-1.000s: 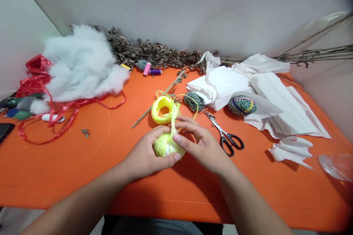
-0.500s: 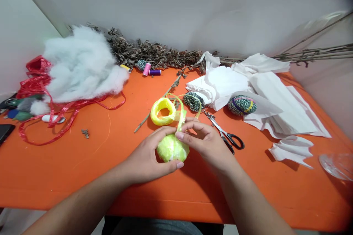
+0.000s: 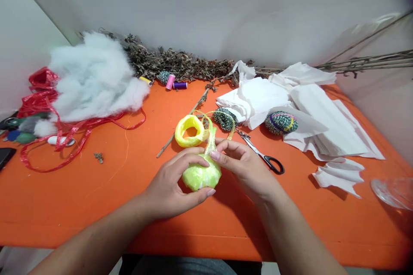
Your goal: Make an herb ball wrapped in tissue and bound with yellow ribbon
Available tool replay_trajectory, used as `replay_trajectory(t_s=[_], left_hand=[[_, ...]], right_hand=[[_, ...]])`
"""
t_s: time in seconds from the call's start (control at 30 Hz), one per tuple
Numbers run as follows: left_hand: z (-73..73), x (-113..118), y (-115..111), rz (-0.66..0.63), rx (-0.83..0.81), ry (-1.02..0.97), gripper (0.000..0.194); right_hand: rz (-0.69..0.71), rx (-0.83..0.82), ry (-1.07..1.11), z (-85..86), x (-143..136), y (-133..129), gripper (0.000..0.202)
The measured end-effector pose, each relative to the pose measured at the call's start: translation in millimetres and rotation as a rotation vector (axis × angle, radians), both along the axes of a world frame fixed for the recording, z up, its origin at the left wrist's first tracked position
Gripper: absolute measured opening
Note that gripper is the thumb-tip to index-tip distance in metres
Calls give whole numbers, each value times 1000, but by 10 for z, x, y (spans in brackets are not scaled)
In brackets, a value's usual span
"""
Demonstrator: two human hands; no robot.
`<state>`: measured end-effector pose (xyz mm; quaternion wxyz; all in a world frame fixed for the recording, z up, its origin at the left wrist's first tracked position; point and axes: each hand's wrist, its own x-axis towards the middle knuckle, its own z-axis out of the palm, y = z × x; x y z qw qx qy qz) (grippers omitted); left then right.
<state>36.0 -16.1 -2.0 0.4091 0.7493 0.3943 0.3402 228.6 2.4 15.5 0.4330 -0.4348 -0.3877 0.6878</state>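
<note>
My left hand (image 3: 176, 182) is wrapped round a pale yellow-green ball (image 3: 201, 175) bound in shiny plastic ribbon, thumb below and fingers over the top. Pinched between thumb and fingers of my right hand (image 3: 240, 165) is the yellow plastic ribbon (image 3: 211, 139) at the ball's upper side. From there the ribbon loops up and back toward a yellow ribbon roll (image 3: 180, 131) lying just beyond the ball. Black-handled scissors (image 3: 266, 157) lie right of my right hand, partly hidden by it.
White stuffing (image 3: 93, 79) and red ribbon (image 3: 69, 133) lie at left. Dried stems (image 3: 174, 60) line the wall behind thread spools (image 3: 180, 85). At right are white paper sheets (image 3: 258, 96), a wound yarn ball (image 3: 280, 123) and a clear plastic item (image 3: 392, 193).
My left fingers have shifted further over the top of the ball. My right thumb has moved slightly up and right along the ribbon, and the view has shifted a little.
</note>
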Motion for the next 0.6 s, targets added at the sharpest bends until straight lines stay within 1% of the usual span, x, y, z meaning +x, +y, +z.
replay_trajectory(t_s=[0.07,0.13,0.27,0.43,0.5,0.53,0.57,0.6], left_hand=[[-5,1,-3,29,9,20,37],[-10,-3,-3,38,17,29,37],[-8,-16,5,-14,66,20,35],[4,-15,19,-131,93,21,31],[3,-16,18,-145,108,41,31],[1,-19,14,-144,121,53,31],[0,-22,8,-140,134,60,30],[-1,-26,-1,-133,147,65,30]], right_hand=[[-14,23,-54,-6,12,3,25],[-43,80,-167,-6,20,5,26],[-97,238,-445,7,38,7,23],[-50,311,-517,-6,114,9,21],[1,340,-565,-14,152,11,24],[-1,367,-617,-14,168,12,25],[-51,398,-687,-12,181,12,27],[-134,434,-775,-7,191,12,29]])
